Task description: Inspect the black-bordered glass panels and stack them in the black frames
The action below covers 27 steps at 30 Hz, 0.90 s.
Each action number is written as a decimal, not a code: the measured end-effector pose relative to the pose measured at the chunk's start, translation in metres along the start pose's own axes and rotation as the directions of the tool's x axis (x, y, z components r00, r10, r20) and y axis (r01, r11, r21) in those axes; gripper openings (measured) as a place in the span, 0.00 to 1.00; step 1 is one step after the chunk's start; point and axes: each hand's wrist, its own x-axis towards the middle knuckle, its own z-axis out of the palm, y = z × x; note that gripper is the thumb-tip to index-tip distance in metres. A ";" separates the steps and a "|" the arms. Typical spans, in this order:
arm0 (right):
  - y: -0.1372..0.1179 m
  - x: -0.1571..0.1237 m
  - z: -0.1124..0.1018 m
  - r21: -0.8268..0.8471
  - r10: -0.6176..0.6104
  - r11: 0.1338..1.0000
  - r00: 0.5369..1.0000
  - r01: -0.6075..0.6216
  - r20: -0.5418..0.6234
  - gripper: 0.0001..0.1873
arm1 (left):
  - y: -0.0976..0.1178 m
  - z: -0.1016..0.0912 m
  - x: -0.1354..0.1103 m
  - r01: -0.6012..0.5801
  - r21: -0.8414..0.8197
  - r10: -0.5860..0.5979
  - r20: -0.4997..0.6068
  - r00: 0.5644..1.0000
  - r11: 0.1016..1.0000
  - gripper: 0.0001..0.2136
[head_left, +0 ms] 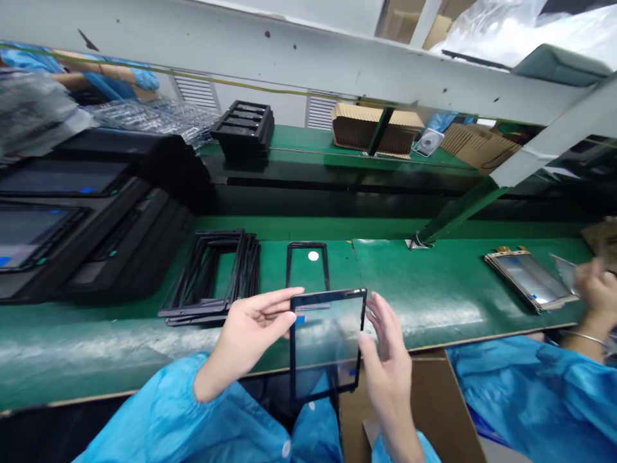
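Observation:
Between my two hands, tilted up over the bench's front edge, is a black-framed glass touch panel with small blue tabs at two corners. My left hand pinches its upper left edge, thumb in front. Along the right edge, my right hand grips the panel with the thumb in front and fingers behind. Just beyond it a thin black rectangular frame lies flat on the green bench, a white round spot inside its opening. Left of that sits a loose stack of similar black frames.
Black trays holding panels are piled at the left. At the right, a co-worker's hand is near stacked glass panels. A cardboard box is below the bench edge. A green post rises behind, under a white beam.

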 end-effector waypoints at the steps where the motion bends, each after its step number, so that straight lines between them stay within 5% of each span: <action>1: -0.005 0.009 -0.002 0.080 0.008 0.997 1.000 -0.009 0.013 0.26 | 0.000 -0.001 -0.002 -0.007 0.013 0.007 0.005 1.000 1.000 0.20; 9: -0.026 0.051 -0.003 0.323 0.211 0.913 0.967 -0.248 0.144 0.18 | 0.007 0.001 -0.004 0.000 0.033 -0.001 0.026 1.000 0.999 0.19; 18: -0.006 0.030 0.002 0.234 0.225 0.938 0.963 -0.256 0.151 0.18 | -0.008 -0.004 0.012 0.037 -0.172 -0.045 -0.042 0.998 0.984 0.19; 22: 0.005 0.021 0.011 0.371 0.354 0.828 0.906 -0.419 0.234 0.22 | -0.016 -0.001 0.019 0.124 -0.255 -0.127 0.006 0.992 0.959 0.22; 27: 0.007 0.022 0.007 0.482 0.372 0.676 0.822 -0.558 0.431 0.27 | -0.021 0.000 0.019 0.246 -0.301 -0.219 0.123 0.968 0.921 0.28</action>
